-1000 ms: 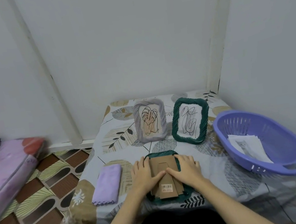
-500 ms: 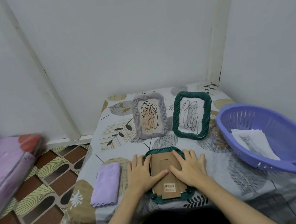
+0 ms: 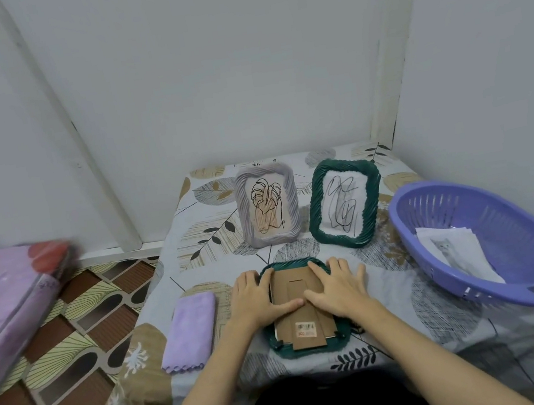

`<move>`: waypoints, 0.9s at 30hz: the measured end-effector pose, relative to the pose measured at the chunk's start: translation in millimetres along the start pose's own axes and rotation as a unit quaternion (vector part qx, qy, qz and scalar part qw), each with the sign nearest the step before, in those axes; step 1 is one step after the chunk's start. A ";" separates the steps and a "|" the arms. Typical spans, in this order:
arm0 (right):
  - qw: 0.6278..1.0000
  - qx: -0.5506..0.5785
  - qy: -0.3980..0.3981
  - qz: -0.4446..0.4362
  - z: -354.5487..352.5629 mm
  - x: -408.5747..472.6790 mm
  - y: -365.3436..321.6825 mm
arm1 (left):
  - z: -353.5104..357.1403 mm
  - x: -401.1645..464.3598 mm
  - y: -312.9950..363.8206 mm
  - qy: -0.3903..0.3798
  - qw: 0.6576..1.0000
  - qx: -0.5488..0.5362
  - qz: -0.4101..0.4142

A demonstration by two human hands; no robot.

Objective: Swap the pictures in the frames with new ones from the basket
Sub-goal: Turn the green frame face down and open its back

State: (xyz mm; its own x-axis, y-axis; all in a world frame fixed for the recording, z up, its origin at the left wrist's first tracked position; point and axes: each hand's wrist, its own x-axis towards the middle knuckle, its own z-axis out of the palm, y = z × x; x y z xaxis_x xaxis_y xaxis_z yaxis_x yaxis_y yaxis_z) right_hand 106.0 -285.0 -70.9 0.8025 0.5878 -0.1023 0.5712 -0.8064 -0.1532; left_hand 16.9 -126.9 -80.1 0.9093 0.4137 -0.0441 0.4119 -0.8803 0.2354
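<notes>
Two hands, left hand [image 3: 256, 302] and right hand [image 3: 337, 287], lie flat with straight fingers on a face-down green frame [image 3: 304, 307] at lower centre of the bench [image 3: 392, 287]; basket [image 3: 515, 297] at right holds pictures [image 3: 453, 252].

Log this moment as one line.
hands: left, right press cardboard back | green frame: face down | basket: untouched

Barcode sticker [image 3: 305, 329]: sat on the brown cardboard back [image 3: 297, 286] of the face-down green frame; its print was unreadable.
</notes>
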 end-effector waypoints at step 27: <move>0.967 0.245 0.054 -0.050 23.9 -90.8 29.5 | 10.3 -77.1 -23.3 -0.016 0.924 -0.367 0.105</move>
State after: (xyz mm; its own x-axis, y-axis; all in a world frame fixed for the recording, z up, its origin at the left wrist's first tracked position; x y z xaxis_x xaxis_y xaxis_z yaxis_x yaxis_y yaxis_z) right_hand 45.9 -360.6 -89.6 0.7760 0.6297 0.0357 0.5173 -0.6031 -0.6072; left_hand -62.2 -140.7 -92.1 0.9707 0.2348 0.0517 0.0861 -0.5402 0.8371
